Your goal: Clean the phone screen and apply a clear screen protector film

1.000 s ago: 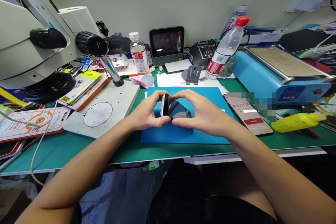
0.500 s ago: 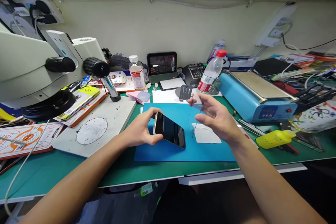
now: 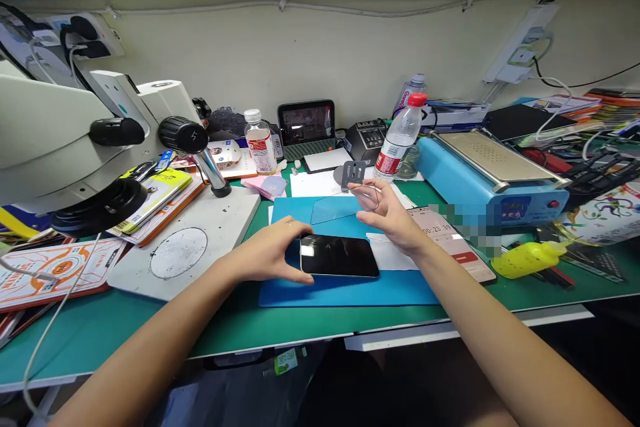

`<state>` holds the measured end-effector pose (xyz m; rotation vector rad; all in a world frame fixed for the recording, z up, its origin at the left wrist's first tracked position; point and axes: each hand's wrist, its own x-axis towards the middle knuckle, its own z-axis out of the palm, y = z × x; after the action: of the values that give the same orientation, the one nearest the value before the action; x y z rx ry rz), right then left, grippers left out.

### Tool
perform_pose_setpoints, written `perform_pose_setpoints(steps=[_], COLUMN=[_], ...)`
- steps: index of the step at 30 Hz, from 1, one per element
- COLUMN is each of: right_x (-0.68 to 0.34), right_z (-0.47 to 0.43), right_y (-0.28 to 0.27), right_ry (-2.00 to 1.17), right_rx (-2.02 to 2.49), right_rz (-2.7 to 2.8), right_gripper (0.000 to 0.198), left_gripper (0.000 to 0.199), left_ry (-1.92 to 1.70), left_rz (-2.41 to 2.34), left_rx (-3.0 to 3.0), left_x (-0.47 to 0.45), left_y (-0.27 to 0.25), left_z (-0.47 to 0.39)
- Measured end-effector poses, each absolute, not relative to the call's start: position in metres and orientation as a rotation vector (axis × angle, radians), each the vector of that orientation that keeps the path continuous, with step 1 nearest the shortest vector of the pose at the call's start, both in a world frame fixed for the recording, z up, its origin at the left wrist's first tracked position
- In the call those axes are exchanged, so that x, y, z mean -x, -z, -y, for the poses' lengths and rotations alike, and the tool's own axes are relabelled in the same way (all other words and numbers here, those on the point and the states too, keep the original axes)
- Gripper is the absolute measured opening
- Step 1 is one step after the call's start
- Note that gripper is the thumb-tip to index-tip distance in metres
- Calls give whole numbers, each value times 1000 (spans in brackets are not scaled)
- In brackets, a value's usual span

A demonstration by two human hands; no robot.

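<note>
A black-screened phone [image 3: 340, 256] lies face up, about level, over the blue mat [image 3: 285, 293]. My left hand [image 3: 273, 250] spans its left end, thumb at the near corner and fingers at the far corner. My right hand [image 3: 385, 213] pinches the right end of a clear screen protector [image 3: 333, 210], raised beyond the phone and tilted. The sheet is see-through, so only its edges show well. Below my right hand lies a white paper or cloth piece [image 3: 387, 255], partly covered by the hand.
A microscope [image 3: 65, 140] stands left over its pale base [image 3: 225, 213]. A second phone showing a timer [image 3: 450, 240] lies right of the mat. Behind it is a blue machine with a metal plate [image 3: 465, 173]. Bottles, including a red-capped one [image 3: 400, 137], and a yellow squeeze bottle [image 3: 527, 260] stand or lie around.
The phone has gone from tilted to nearly flat, still at my left hand. My right hand has turned the screen protector from upright to pointing left, above the far side of the phone.
</note>
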<state>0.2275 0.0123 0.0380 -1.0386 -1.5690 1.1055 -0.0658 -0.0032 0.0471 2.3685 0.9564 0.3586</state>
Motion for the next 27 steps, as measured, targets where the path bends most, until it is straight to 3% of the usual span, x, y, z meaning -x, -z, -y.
perform_pose_setpoints(steps=[6, 10, 16, 27], right_x=[-245, -253, -258, -261], right_z=[-15, -4, 57, 68], right_y=[-41, -48, -41, -16], right_ry=[-967, -676, -313, -98], right_rx=[1387, 1728, 1652, 1577], right_rz=[1785, 1908, 1996, 2126], right_gripper=[76, 81, 38, 30], left_gripper=[67, 64, 65, 71], left_ry=[-337, -257, -201, -171], left_rz=[-899, -925, -929, -963], left_rx=[-2487, -2498, -2460, -2435], left_x=[64, 64, 64, 67], left_y=[-44, -43, -42, -39], left_z=[2, 1, 0, -1])
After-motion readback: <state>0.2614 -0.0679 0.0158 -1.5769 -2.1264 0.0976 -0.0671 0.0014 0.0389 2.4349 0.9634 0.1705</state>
